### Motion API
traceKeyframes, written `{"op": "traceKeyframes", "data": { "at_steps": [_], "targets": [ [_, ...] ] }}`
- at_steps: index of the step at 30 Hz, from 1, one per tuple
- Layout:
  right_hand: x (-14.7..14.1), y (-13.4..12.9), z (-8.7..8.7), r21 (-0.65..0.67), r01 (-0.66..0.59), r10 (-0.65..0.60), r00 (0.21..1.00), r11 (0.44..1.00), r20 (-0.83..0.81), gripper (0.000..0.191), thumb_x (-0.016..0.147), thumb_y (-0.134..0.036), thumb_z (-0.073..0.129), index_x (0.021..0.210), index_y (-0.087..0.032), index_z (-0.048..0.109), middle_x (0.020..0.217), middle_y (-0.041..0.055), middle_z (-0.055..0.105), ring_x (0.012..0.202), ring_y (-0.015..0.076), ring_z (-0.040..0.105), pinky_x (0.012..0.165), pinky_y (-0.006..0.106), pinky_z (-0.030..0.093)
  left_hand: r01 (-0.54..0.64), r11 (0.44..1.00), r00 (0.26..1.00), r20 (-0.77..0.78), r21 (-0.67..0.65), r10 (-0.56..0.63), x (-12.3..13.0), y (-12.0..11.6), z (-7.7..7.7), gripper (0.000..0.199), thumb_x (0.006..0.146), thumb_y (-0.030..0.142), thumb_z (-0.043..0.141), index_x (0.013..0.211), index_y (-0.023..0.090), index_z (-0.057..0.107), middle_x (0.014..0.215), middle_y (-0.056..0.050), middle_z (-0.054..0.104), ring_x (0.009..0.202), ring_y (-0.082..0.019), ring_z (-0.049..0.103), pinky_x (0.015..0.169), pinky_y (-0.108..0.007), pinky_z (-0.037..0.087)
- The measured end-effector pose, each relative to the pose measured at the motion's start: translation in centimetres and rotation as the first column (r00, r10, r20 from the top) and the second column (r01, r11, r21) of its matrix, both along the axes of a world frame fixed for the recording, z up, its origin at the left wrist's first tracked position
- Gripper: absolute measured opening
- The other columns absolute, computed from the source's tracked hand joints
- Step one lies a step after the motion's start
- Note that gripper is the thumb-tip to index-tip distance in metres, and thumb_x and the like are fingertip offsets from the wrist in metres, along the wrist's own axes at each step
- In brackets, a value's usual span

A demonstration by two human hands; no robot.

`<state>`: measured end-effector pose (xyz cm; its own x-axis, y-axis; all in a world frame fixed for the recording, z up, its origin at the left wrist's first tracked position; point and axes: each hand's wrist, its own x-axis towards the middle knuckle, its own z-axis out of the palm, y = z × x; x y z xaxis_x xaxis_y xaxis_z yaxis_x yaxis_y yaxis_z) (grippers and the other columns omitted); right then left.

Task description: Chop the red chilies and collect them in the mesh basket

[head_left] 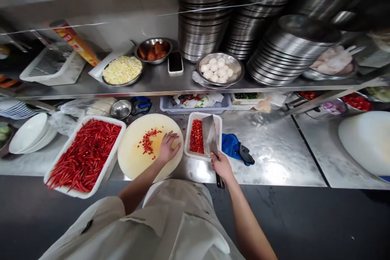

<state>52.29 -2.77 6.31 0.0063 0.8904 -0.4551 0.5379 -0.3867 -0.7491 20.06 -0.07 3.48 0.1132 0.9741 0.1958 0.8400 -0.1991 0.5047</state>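
Chopped red chili pieces (pixel 148 141) lie on a round, pale cutting board (pixel 131 162). Over the board's right part is my left hand (pixel 169 146), empty, its fingers spread. My right hand (pixel 222 166) grips the dark handle of a cleaver (pixel 209 132), whose broad blade stands over a small white basket (pixel 188 140). Chopped chili (pixel 196 136) fills the visible part of that basket; the blade hides some of its right side. Left of the board, a large white basket (pixel 114 146) holds whole red chilies (pixel 87 150).
A blue glove (pixel 233 146) lies right of the small basket. White bowls (pixel 30 132) stand far left. The shelf (pixel 152 89) above carries a phone (pixel 175 63), a bowl of white balls (pixel 217 70) and stacked metal plates (pixel 283 48). Another round board (pixel 365 142) is far right.
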Motion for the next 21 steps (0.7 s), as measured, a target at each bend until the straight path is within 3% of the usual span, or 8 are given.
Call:
{"op": "traceKeyframes", "data": {
  "at_steps": [4,7,10,13,15,17,19,21],
  "targets": [
    [-6.9,3.2,1.3,0.009,-0.303,0.294,0.934,0.953,0.204,0.033,0.108,-0.036,0.047,0.107,-0.018,0.074,0.100,0.0129,0.080,0.095,0.0257,0.074,0.080,0.029,0.049,-0.182,0.983,0.961,-0.218,-0.040,0.169,-8.7,-7.4,-0.8,0.083,0.091,0.066,0.073,0.161,0.027,0.049,0.172,-0.014,0.042,0.168,-0.041,0.019,0.137,-0.070,0.013],
    [-13.2,5.1,2.7,-0.026,-0.458,0.429,0.810,0.889,0.399,0.033,0.110,-0.031,0.045,0.119,-0.017,0.073,0.108,0.0172,0.080,0.102,0.0278,0.076,0.085,0.031,0.049,-0.284,0.958,0.927,-0.265,-0.030,0.267,-12.7,-9.7,-2.2,0.110,0.085,0.079,0.073,0.170,0.020,0.033,0.179,-0.021,0.022,0.168,-0.047,0.007,0.133,-0.074,0.014],
    [-18.9,4.8,3.7,-0.050,-0.556,0.506,0.711,0.830,0.489,0.035,0.110,-0.026,0.043,0.132,-0.015,0.068,0.107,0.0198,0.080,0.100,0.0291,0.077,0.086,0.034,0.050,-0.332,0.943,0.923,-0.211,-0.022,0.321,-14.4,-7.6,-3.3,0.120,0.086,0.084,0.068,0.174,0.016,0.021,0.181,-0.025,0.011,0.168,-0.047,0.004,0.133,-0.072,0.019],
    [-22.6,2.9,4.0,-0.079,-0.622,0.571,0.651,0.779,0.500,0.035,0.109,-0.023,0.044,0.135,-0.014,0.066,0.106,0.0206,0.079,0.100,0.0294,0.077,0.088,0.035,0.050,-0.283,0.958,0.953,-0.126,-0.054,0.274,-15.0,-3.5,-3.4,0.122,0.089,0.084,0.064,0.175,0.015,0.012,0.180,-0.025,0.016,0.169,-0.044,0.011,0.135,-0.067,0.020],
    [-23.3,1.6,3.8,-0.086,-0.636,0.592,0.650,0.767,0.476,0.032,0.109,-0.026,0.044,0.129,-0.017,0.068,0.106,0.0185,0.080,0.101,0.0285,0.076,0.089,0.034,0.050,-0.208,0.974,0.976,-0.085,-0.087,0.201,-15.6,-1.5,-2.9,0.120,0.092,0.082,0.060,0.175,0.011,0.010,0.178,-0.025,0.024,0.168,-0.040,0.017,0.137,-0.063,0.019],
    [-22.5,0.5,3.3,-0.061,-0.610,0.582,0.715,0.790,0.387,0.029,0.109,-0.030,0.043,0.115,-0.020,0.070,0.104,0.0146,0.080,0.101,0.0263,0.075,0.087,0.031,0.049,-0.088,0.988,0.995,-0.054,-0.125,0.081,-16.4,-1.0,-2.3,0.118,0.094,0.081,0.059,0.175,0.009,0.012,0.176,-0.024,0.030,0.168,-0.037,0.022,0.139,-0.057,0.019],
    [-20.4,-0.6,2.4,-0.047,-0.522,0.519,0.829,0.852,0.209,0.031,0.108,-0.041,0.044,0.097,-0.021,0.067,0.092,0.0097,0.077,0.091,0.0238,0.072,0.079,0.029,0.050,0.088,0.982,0.995,-0.030,-0.169,-0.095,-17.2,-1.9,-1.9,0.121,0.090,0.082,0.063,0.175,0.011,0.014,0.176,-0.022,0.030,0.167,-0.036,0.025,0.139,-0.052,0.021],
    [-17.6,-2.1,1.4,-0.094,-0.371,0.371,0.928,0.924,-0.012,0.042,0.103,-0.058,0.047,0.082,-0.024,0.057,0.070,0.0029,0.067,0.067,0.0206,0.064,0.063,0.029,0.047,0.267,0.944,0.961,-0.024,-0.196,-0.277,-17.8,-3.7,-1.8,0.132,0.080,0.087,0.071,0.176,0.015,0.015,0.179,-0.020,0.024,0.168,-0.037,0.022,0.140,-0.053,0.020]
  ]
}}
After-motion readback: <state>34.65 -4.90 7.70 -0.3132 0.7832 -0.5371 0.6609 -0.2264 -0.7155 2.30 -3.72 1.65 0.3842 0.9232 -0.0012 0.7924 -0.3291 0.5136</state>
